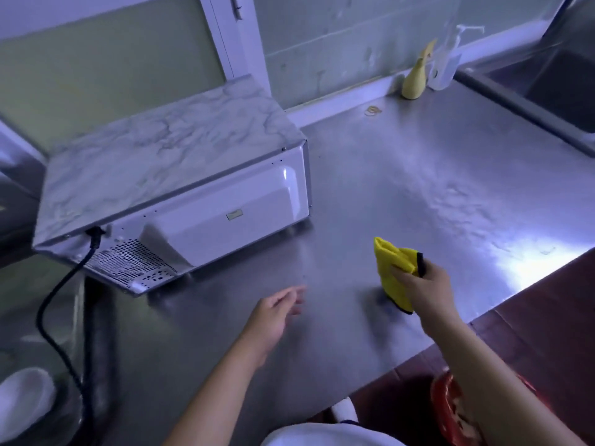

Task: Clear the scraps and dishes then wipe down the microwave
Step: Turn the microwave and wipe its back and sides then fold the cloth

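Wiping looks to be the step in hand: the white box-shaped microwave (180, 175) with a marbled top stands at the left of the stainless-steel bench (402, 188), back panel toward the person. The right hand (425, 284) has its grip clenched on a folded yellow cloth (394, 268) just above the bench; the left hand (273, 317) hovers released, fingers loose. Next the cloth must reach the casing, clear of the black power cord (61, 304). The red bin (450, 410) below the bench holds blurred pale bits.
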Demonstrator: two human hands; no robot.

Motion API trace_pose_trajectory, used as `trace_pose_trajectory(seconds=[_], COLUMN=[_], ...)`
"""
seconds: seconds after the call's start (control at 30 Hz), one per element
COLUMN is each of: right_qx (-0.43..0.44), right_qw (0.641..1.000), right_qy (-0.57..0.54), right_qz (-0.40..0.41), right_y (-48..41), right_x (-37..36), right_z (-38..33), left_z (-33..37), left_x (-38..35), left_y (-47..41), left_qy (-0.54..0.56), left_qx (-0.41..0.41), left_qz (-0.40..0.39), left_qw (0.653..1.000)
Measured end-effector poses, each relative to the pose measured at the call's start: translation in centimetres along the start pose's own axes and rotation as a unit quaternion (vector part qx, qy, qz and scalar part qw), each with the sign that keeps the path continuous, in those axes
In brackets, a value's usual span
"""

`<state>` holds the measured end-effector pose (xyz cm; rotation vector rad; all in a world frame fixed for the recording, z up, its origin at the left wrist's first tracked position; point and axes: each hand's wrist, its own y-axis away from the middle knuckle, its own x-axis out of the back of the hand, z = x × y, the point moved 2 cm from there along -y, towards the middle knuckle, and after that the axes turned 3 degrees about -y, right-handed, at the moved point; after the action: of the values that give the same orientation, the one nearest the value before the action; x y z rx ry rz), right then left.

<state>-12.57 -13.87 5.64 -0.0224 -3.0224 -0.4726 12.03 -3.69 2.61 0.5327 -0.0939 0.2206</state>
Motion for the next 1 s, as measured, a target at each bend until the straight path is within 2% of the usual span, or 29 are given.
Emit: trace_pose_trajectory(seconds=[0.07,0.13,0.2,0.27,0.33,0.37,0.53,0.63,0.73,0.87,1.0], right_qx=[0.098,0.114,0.039,-0.053,-0.093,-0.086,0.034,0.138,0.244,0.327,0.344], right_qw=[0.993,0.979,0.96,0.925,0.9,0.901,0.94,0.937,0.928,0.899,0.829], right_qy=[0.064,0.167,0.268,0.336,0.348,0.34,0.266,0.244,0.221,0.229,0.391], right_qz=[0.003,-0.016,-0.069,-0.17,-0.245,-0.256,-0.212,-0.21,-0.175,-0.181,-0.205], right_y=[-2.0,-3.7,-5.0,-5.7,-6.0,-6.3,-7.8,-8.9,-9.9,-11.7,-16.0], right_x=[1.9,3.2,3.2,2.5,1.5,1.0,-3.4,-7.3,-11.6,-18.8,-27.2], right_z=[-1.5,-2.4,-2.0,-1.0,-0.6,-0.7,-5.0,-9.6,-15.1,-20.3,-21.7], left_z=[-0.1,-0.1,-0.4,-0.3,0.1,0.5,3.9,7.2,10.7,12.5,10.1], left_x=[1.5,2.9,4.0,4.9,5.7,6.1,9.1,11.7,13.9,16.2,17.4], left_y=[-0.6,-0.8,-0.8,-0.9,-1.1,-1.2,-1.2,-1.4,-2.3,-5.4,-8.4], left_qy=[0.055,0.107,0.151,0.185,0.209,0.215,0.252,0.293,0.317,0.33,0.312], left_qx=[0.014,0.034,0.053,0.053,0.046,0.043,0.027,0.022,0.013,0.083,0.104], left_qz=[0.057,0.103,0.13,0.16,0.196,0.213,0.296,0.324,0.332,0.304,0.373], left_qw=[0.997,0.988,0.978,0.968,0.957,0.952,0.921,0.899,0.888,0.89,0.867])
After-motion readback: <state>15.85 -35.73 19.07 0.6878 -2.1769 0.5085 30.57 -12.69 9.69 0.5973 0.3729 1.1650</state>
